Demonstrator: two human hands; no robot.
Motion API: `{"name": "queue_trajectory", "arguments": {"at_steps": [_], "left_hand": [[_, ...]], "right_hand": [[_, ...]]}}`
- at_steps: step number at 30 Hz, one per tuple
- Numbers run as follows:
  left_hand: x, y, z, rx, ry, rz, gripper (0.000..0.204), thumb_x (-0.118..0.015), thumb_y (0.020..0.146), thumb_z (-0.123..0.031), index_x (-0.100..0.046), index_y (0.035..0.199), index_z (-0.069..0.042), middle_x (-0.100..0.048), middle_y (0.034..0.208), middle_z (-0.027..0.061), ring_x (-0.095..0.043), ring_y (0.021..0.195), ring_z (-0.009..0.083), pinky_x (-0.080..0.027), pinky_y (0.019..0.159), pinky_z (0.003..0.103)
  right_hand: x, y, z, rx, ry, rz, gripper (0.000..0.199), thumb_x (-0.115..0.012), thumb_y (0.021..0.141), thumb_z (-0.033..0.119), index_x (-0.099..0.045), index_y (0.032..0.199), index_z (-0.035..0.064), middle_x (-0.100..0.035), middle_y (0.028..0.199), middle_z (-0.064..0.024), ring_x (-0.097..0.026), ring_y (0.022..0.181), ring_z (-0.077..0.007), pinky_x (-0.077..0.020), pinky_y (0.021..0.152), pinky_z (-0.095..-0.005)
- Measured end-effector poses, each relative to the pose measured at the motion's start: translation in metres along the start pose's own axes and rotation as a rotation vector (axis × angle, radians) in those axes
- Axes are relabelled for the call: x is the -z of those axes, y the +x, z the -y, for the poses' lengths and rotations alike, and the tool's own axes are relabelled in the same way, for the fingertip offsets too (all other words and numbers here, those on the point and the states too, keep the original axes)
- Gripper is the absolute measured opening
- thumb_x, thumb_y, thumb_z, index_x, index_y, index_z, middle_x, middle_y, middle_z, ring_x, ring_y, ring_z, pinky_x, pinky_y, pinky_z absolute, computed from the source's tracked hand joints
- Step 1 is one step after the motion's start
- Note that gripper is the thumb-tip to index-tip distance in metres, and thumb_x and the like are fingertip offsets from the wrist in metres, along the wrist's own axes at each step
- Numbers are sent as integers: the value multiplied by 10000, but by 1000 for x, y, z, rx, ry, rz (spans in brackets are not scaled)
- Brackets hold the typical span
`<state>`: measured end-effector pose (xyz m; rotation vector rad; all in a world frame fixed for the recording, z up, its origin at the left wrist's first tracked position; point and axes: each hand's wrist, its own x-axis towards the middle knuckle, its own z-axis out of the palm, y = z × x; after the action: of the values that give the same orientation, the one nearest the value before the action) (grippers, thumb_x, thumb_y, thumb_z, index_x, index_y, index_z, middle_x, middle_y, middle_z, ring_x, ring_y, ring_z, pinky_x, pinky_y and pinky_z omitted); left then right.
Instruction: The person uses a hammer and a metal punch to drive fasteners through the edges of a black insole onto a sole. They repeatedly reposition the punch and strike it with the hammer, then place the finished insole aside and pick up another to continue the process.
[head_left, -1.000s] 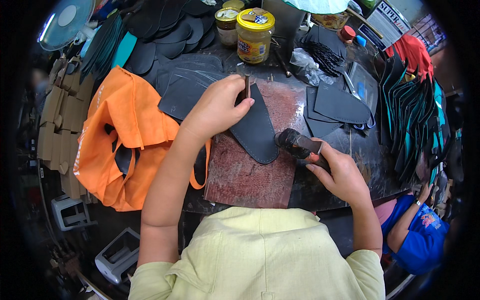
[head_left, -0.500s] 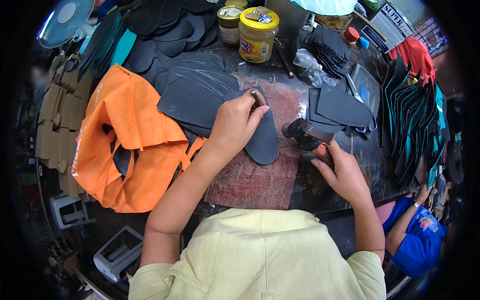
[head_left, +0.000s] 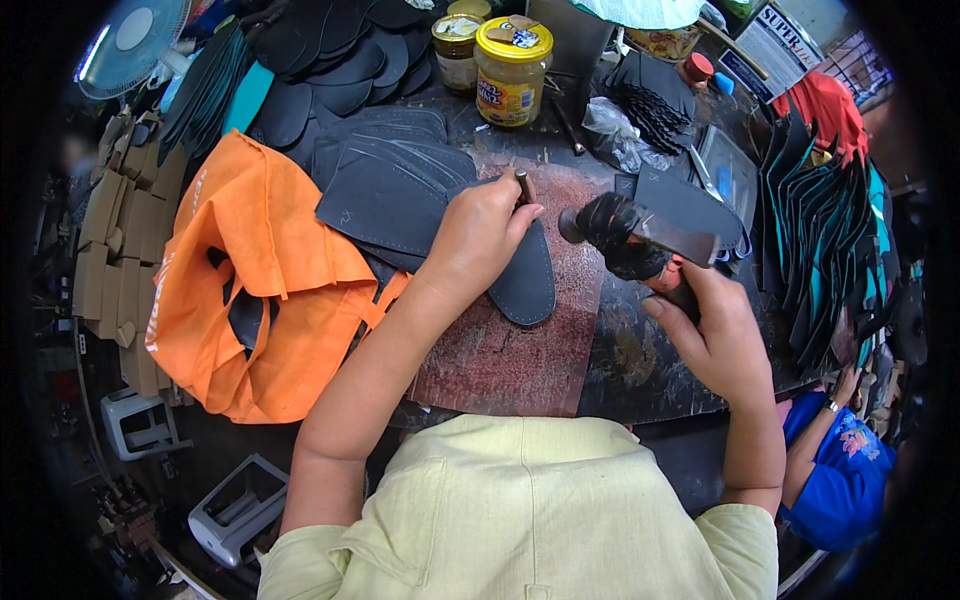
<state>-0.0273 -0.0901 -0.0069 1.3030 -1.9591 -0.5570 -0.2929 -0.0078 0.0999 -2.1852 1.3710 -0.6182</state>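
A left hand (head_left: 485, 235) pinches a slim rod-like tool (head_left: 524, 188) over a black round-ended piece (head_left: 527, 280) lying on a worn reddish mat (head_left: 500, 365), while the right hand (head_left: 715, 325) curls around the handle of a hammer (head_left: 632, 240), its head apart from the tool. The piece should handle as light, thin and bendable, best lifted by its rounded edge; the hammer looks head-heavy. The left hand hides the piece's upper part and the tool's tip; whether the 2 touch is hard to tell.
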Motion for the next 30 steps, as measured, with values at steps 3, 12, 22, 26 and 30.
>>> {"name": "queue_trajectory", "arguments": {"at_steps": [3, 12, 22, 26, 30], "left_hand": [[2, -1, -5, -10, 24, 16, 224, -735, 942, -162, -635, 1000, 31, -702, 865, 259, -693, 839, 457, -540, 731, 515], [-8, -6, -2, -153, 27, -65, 193, -744, 917, -124, -661, 1022, 14, -700, 889, 230, -691, 865, 442, -547, 740, 505], [-4, -8, 2, 22, -146, -6, 191, -725, 943, -132, -646, 969, 40, -696, 868, 250, -684, 821, 457, -535, 716, 497], [2, -10, -2, -22, -24, 10, 202, -715, 956, -154, -644, 975, 34, -700, 874, 245, -687, 836, 450, -536, 729, 491], [-1, -10, -6, -52, 23, -14, 194, -721, 945, -144, -646, 985, 30, -699, 886, 238, -690, 853, 444, -542, 744, 487]], "right_hand": [[11, 3, 10, 108, -6, -42, 375, -740, 926, 68, -581, 1233, -78, -686, 941, -152, -699, 824, -225, -544, 758, -329], [-29, 24, -5, 225, -42, -176, 567, -765, 919, 97, -482, 1391, -37, -695, 1056, -210, -690, 954, -379, -557, 798, -419], [-1, 29, 25, 30, -25, -35, 528, -759, 913, 121, -536, 1378, 9, -716, 1040, -231, -702, 962, -459, -559, 791, -461], [8, 26, 27, 157, -11, -90, 392, -749, 912, 65, -568, 1241, -45, -677, 927, -196, -677, 789, -330, -531, 747, -361], [-8, 23, 23, 287, 264, -323, 357, -745, 928, 38, -572, 1233, -29, -686, 933, -144, -669, 794, -252, -539, 741, -355]]}}
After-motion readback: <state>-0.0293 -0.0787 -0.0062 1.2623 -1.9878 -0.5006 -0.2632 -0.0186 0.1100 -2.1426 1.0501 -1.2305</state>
